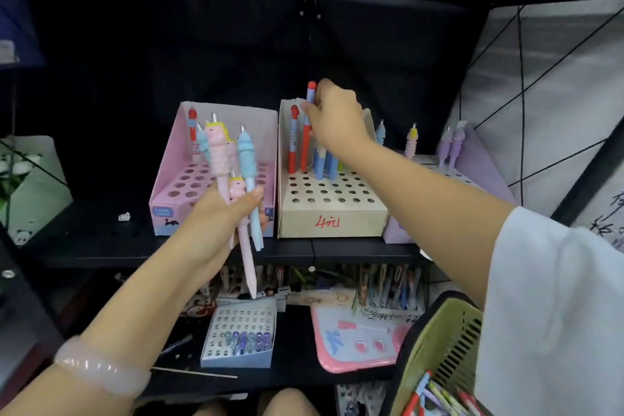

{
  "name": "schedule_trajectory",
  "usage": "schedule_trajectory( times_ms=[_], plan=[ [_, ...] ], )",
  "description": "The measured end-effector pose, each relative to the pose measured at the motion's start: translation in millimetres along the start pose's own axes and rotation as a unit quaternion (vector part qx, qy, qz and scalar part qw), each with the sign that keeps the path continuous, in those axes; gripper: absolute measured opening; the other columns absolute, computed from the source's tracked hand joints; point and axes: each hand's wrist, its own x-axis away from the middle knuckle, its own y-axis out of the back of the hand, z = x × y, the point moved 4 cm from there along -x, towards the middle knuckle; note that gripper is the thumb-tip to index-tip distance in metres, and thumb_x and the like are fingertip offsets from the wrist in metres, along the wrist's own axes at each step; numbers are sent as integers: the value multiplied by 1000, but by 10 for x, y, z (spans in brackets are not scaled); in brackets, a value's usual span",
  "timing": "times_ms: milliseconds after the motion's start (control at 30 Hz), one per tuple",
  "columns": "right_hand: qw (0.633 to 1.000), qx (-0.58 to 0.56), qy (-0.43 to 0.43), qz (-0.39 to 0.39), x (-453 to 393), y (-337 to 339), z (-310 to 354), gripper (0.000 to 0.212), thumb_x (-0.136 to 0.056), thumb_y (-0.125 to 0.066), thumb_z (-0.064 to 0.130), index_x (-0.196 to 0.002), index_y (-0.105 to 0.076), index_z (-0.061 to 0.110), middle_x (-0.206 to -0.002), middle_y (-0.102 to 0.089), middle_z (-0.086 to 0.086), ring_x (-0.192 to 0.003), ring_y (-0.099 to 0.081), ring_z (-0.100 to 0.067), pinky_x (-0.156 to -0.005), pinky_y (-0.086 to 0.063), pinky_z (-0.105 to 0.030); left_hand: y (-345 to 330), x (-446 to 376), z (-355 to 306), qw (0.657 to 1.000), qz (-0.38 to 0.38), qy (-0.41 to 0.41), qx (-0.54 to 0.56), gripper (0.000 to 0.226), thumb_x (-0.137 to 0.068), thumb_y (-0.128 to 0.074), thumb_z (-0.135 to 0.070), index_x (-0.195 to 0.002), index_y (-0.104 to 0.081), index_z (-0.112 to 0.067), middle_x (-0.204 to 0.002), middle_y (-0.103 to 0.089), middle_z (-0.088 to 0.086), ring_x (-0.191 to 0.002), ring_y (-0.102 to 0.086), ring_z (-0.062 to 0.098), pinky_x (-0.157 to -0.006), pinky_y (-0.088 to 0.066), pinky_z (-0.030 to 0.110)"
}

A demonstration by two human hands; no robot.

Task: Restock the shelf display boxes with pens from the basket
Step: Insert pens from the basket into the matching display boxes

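Red-capped blue pen [311, 93], upright

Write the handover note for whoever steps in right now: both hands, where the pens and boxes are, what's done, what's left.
Left hand: grip on a bunch of pink and blue pens, held in front of the pink box.
Right hand: pinching a blue pen with a red cap over the back row of the tan box.
Done: a few pens stand in the back rows of the pink, tan and purple box.
Left: most holes are empty; seat this pen, place the bunch, then take more from the basket at lower right.
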Motion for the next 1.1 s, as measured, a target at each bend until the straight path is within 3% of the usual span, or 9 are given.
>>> schedule_trajectory(
  times_ms=[300, 400, 467, 600, 700, 800, 867, 967, 1100],
  plan=[
    [991, 125, -31, 45, -108, -77, 20, 39, -92, -55, 25, -62, -31, 20, -65, -40, 4, -72, -48, -20, -62, -35, -30, 10, 0, -24, 1000, 12, 0, 25, 3, -89, -56, -14, -91, -57, -12, -60, -57, -6, -55, -58, 7, -58, -53, 19],
    [986, 165, -12, 30, -115, -62, 44, 11, -91, -56, 21, -94, -51, 12, -83, -53, -1, -81, -55, -26, -63, -37, -33, 20, 9, -22, 1000, 11, 0, 27, 4, -88, -56, -13, -92, -57, -12, -62, -57, -5, -55, -58, 7, -58, -53, 20],
    [979, 204, 4, 10, -124, -32, 48, 34, -90, -57, 19, -121, -46, 10, -110, -54, -8, -96, -56, -28, -66, -38, -34, 13, 12, -22, 1000, 12, 1, 25, 4, -89, -56, -12, -93, -56, -11, -65, -55, -3, -55, -57, 7, -58, -53, 19],
    [972, 229, 49, 7, -85, -2, 48, 30, -93, -52, 22, -121, -52, 12, -124, -46, -8, -111, -46, -23, -70, -38, -29, -19, 3, -34, 1000, 22, -4, 21, 4, -90, -55, -11, -95, -55, -10, -69, -52, 0, -55, -56, 8, -57, -52, 20],
    [992, 91, 85, -16, 77, 69, 143, 17, -92, -53, 27, -98, -62, 14, -97, -54, 0, -83, -50, -6, -65, -34, -22, -59, -9, -40, 999, 32, -7, 18, 5, -91, -54, -12, -95, -55, -10, -66, -54, -2, -56, -56, 9, -60, -53, 23],
    [978, -116, 9, 172, 371, -53, 170, 40, -94, -49, 37, -62, -54, 13, -56, -46, 5, -47, -42, 0, -50, -32, -16, -168, -17, -34, 999, 39, -8, 10, 4, -91, -54, -14, -92, -57, -11, -59, -58, -7, -56, -57, 7, -62, -55, 24],
    [944, -197, -47, 262, 555, -106, 125, 35, -94, -50, 38, -72, -63, 14, -63, -55, 6, -56, -49, -2, -51, -40, -16, -287, -15, -18, 999, 50, -1, 18, 7, -91, -53, -15, -93, -59, -12, -58, -58, -8, -56, -57, 7, -62, -55, 24],
    [911, -307, -90, 260, 626, -31, 10, 23, -94, -54, 29, -78, -66, 17, -70, -62, 7, -59, -57, 0, -52, -47, -13, -442, -20, 12, 998, 58, 8, 23, 11, -91, -52, -17, -95, -61, -12, -63, -59, -5, -57, -58, 8, -62, -54, 25],
    [909, -310, -101, 259, 641, 117, -168, 17, -92, -58, 24, -77, -63, 16, -73, -63, 5, -63, -59, -4, -53, -48, -13, -631, -64, 46, 997, 67, 12, -19, 13, -93, -51, -22, -92, -60, -13, -57, -59, -8, -57, -59, 9, -65, -54, 28]
  ],
)
